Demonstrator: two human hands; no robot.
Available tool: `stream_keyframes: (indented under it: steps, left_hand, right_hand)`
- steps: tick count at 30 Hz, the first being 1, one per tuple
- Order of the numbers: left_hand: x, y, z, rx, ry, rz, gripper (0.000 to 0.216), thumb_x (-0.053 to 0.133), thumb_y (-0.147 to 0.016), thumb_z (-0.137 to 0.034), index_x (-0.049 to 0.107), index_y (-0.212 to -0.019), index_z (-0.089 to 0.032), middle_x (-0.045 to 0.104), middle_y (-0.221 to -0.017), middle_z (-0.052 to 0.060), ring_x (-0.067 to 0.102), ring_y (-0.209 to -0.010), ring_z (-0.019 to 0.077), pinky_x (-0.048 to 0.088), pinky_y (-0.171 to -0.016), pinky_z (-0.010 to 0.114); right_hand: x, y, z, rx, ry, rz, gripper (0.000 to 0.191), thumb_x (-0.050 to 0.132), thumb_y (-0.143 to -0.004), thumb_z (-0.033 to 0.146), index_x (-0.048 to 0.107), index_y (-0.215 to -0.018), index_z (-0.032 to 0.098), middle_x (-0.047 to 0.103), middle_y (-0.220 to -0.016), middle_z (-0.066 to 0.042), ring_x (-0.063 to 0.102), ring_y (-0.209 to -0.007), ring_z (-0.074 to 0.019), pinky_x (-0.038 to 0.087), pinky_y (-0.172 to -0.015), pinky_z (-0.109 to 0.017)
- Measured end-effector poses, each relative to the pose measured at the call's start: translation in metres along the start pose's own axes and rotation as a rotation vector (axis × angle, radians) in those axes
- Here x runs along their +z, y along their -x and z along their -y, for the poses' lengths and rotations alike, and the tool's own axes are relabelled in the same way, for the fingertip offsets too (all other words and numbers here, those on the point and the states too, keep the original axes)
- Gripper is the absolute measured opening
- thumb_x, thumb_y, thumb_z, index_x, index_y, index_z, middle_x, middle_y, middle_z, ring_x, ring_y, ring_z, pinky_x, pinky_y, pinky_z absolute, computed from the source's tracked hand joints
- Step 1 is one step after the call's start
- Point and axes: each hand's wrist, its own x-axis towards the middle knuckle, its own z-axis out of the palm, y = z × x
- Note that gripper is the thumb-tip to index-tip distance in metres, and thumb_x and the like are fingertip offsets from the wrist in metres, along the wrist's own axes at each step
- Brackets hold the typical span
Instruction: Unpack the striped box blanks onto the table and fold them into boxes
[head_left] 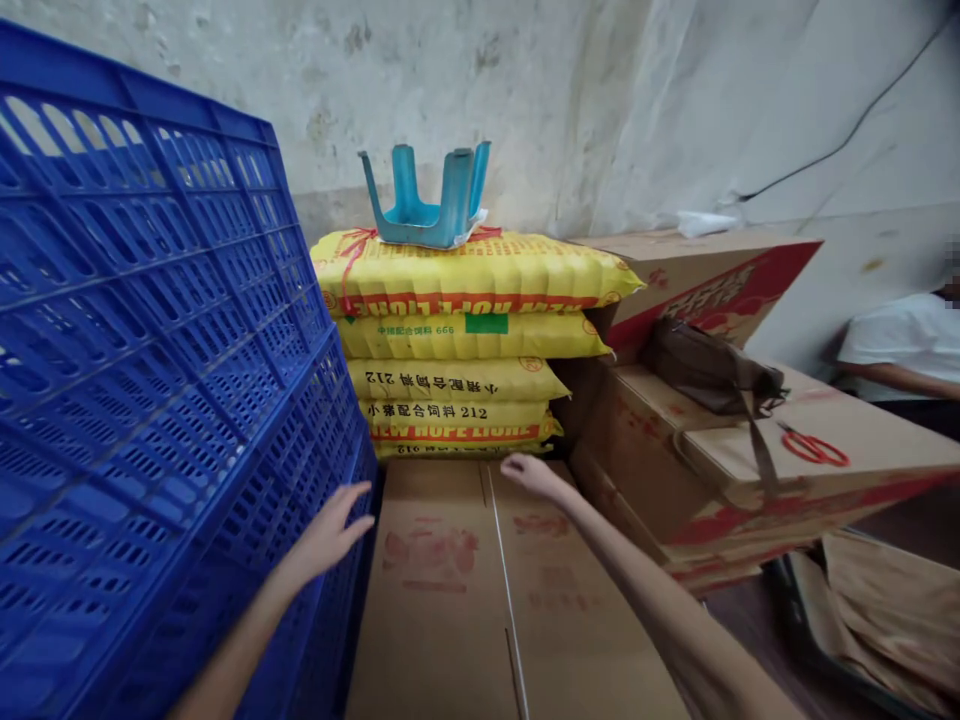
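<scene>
A large cardboard box (pixel 435 640) with faint red print lies in front of me, a thin white line (pixel 501 560) running down its middle where the flaps meet. I cannot tell whether that line is a gap or a string. Above the box's left edge, beside the blue crates, my left hand (pixel 334 530) is open, thumb apart from the fingers, holding nothing. My right hand (pixel 531 473) is over the far end of the box, close to the line, its fingers curled together. Whatever they may hold is too small to make out.
Stacked blue plastic crates (pixel 172 300) rise at left. Yellow feed sacks (pixel 465 345) bear an upturned blue stool (pixel 427 215). At right, boxes (pixel 862 410) carry a brown bag (pixel 705 370) and red scissors (pixel 814 448). A person in a white shirt (pixel 904 340) sits at far right.
</scene>
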Motion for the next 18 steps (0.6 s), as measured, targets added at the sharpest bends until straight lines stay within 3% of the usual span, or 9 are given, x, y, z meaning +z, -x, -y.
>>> stream_keyframes:
  steps: [3, 6, 8, 11, 13, 16, 18]
  left_hand:
    - [-0.023, -0.111, -0.018, 0.149, -0.011, -0.229, 0.062, 0.062, -0.083, -0.041, 0.046, -0.14, -0.023, 0.049, -0.145, 0.014, 0.046, -0.138, 0.0276, 0.037, -0.117, 0.049]
    - [-0.048, -0.223, -0.054, 0.096, -0.046, -0.515, 0.068, 0.062, -0.083, -0.038, 0.04, -0.144, -0.015, 0.047, -0.144, 0.02, 0.043, -0.14, 0.0308, 0.036, -0.116, 0.049]
    - [-0.062, -0.294, -0.078, 0.045, -0.111, -0.626, 0.079, 0.067, -0.08, -0.039, 0.036, -0.147, -0.01, 0.042, -0.147, 0.025, 0.037, -0.143, 0.0337, 0.03, -0.12, 0.05]
    - [-0.081, -0.387, -0.1, 0.059, -0.3, -0.604, 0.105, 0.074, -0.073, -0.051, 0.022, -0.155, -0.011, 0.021, -0.162, 0.024, 0.016, -0.152, 0.0366, 0.016, -0.123, 0.056]
    - [-0.086, -0.436, -0.102, 0.041, -0.385, -0.543, 0.115, 0.071, -0.072, -0.062, 0.013, -0.158, -0.013, 0.009, -0.166, 0.022, 0.004, -0.155, 0.036, 0.007, -0.122, 0.06]
    - [-0.078, -0.485, -0.091, -0.076, -0.414, -0.504, 0.125, 0.065, -0.071, -0.071, 0.001, -0.159, -0.011, -0.008, -0.166, 0.02, -0.011, -0.154, 0.0367, 0.004, -0.117, 0.069]
    - [-0.064, -0.501, -0.081, -0.112, -0.463, -0.551, 0.133, 0.067, -0.068, -0.072, -0.007, -0.158, -0.009, -0.017, -0.164, 0.021, -0.017, -0.152, 0.0384, 0.0, -0.114, 0.073]
  right_hand:
    - [-0.078, -0.075, 0.054, -0.132, 0.154, -0.064, 0.018, 0.058, -0.088, 0.024, 0.073, -0.095, 0.019, 0.076, -0.104, -0.008, 0.069, -0.097, -0.0211, 0.051, -0.09, -0.03]
    - [-0.138, -0.131, 0.115, -0.235, 0.3, -0.161, 0.022, 0.057, -0.091, 0.023, 0.07, -0.108, 0.016, 0.073, -0.111, -0.012, 0.067, -0.104, -0.023, 0.049, -0.095, -0.032]
    - [-0.168, -0.158, 0.152, -0.305, 0.385, -0.236, 0.028, 0.058, -0.092, 0.025, 0.066, -0.116, 0.015, 0.07, -0.118, -0.015, 0.065, -0.11, -0.0255, 0.048, -0.098, -0.035]
    - [-0.195, -0.19, 0.199, -0.394, 0.497, -0.35, 0.036, 0.059, -0.092, 0.025, 0.06, -0.125, 0.014, 0.062, -0.127, -0.02, 0.058, -0.12, -0.031, 0.046, -0.102, -0.042]
    - [-0.206, -0.21, 0.222, -0.451, 0.57, -0.419, 0.038, 0.061, -0.09, 0.023, 0.057, -0.127, 0.014, 0.059, -0.13, -0.021, 0.055, -0.124, -0.0322, 0.044, -0.104, -0.044]
    - [-0.219, -0.242, 0.248, -0.657, 0.726, -0.589, 0.04, 0.051, -0.094, 0.017, 0.053, -0.133, 0.011, 0.058, -0.132, -0.02, 0.053, -0.127, -0.0292, 0.043, -0.107, -0.045]
    - [-0.229, -0.264, 0.264, -0.791, 0.801, -0.702, 0.044, 0.034, -0.098, 0.012, 0.046, -0.14, 0.009, 0.053, -0.142, -0.018, 0.041, -0.14, -0.0283, 0.036, -0.113, -0.052]
